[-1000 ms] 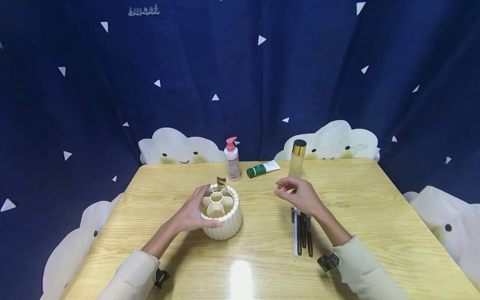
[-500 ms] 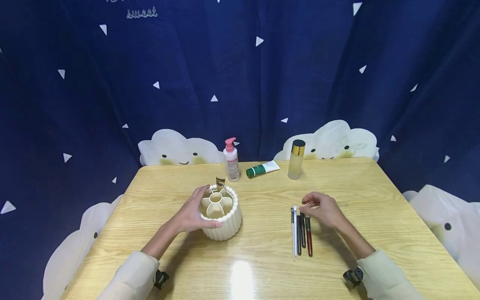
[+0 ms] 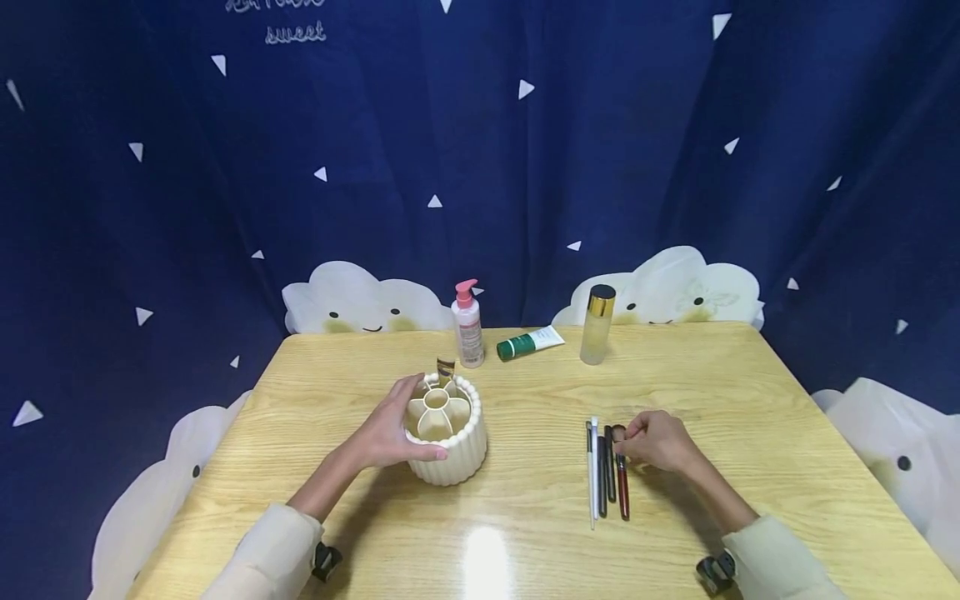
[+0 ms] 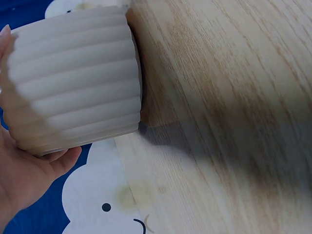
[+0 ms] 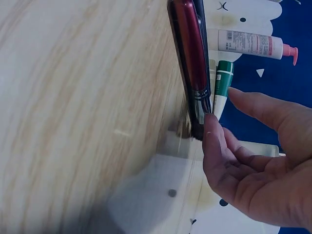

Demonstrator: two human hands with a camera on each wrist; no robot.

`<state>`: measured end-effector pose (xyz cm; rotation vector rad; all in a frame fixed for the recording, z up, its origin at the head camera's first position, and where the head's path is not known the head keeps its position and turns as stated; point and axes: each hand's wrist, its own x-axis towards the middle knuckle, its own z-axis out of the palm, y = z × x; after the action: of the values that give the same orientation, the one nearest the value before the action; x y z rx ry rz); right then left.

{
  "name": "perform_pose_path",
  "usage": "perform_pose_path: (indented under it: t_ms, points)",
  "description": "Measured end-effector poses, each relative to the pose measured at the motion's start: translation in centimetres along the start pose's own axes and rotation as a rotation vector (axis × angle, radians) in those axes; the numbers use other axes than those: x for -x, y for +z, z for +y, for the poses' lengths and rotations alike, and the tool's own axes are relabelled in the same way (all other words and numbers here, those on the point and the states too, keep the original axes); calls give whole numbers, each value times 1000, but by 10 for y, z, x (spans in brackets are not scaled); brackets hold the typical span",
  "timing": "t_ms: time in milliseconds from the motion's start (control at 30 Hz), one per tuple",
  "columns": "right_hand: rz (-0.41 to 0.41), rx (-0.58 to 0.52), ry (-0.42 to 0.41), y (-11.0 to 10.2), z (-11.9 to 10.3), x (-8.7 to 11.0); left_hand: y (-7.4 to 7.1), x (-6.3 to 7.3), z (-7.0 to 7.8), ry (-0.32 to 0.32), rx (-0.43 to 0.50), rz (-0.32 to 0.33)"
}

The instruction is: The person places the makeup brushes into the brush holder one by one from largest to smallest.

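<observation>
My left hand (image 3: 392, 427) grips the rim of a cream ribbed brush holder (image 3: 453, 458), its thumb across the near side. Petal-shaped compartments show inside the holder, and a brush with a dark, patterned top (image 3: 446, 369) stands at its back. In the left wrist view the holder's ribbed wall (image 4: 73, 83) hides part of the hand. At the right, my right hand (image 3: 660, 440) is at the bristle end of a makeup brush with a red handle (image 3: 624, 492). The right wrist view has its fingertips by the brush's metal collar (image 5: 201, 105), thumb held apart.
Several more makeup brushes (image 3: 602, 475) lie side by side left of the red one. Along the back stand a pink-topped pump bottle (image 3: 470, 333) and a gold-and-black-capped bottle (image 3: 597, 329), with a green-and-white tube (image 3: 530, 342) lying between them. A dark blue curtain (image 3: 480, 167) hangs behind the table.
My right hand has moved from near the capped bottle rightward and toward me, down to the red-handled brush. The left hand keeps its grip on the holder.
</observation>
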<state>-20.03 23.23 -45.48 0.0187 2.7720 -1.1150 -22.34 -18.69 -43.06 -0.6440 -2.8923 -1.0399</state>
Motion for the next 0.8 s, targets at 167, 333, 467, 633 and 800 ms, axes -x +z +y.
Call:
perform_pose_path:
  t_ms: [167,333,467,633,800]
  points:
    - [-14,-4,31,5,-2,-1,0,0,-1,2,-4,3]
    - [-14,41,25,8,-2,-1,0,1,-1,1,0,-1]
    - [-25,63,38,10,0,0,-1,0,0,8,-1,-2]
    - [-20,74,46,12,1,-1,-2,0,2,12,0,0]
    - [-11,88,59,14,1,-2,-1,0,1,15,-7,1]
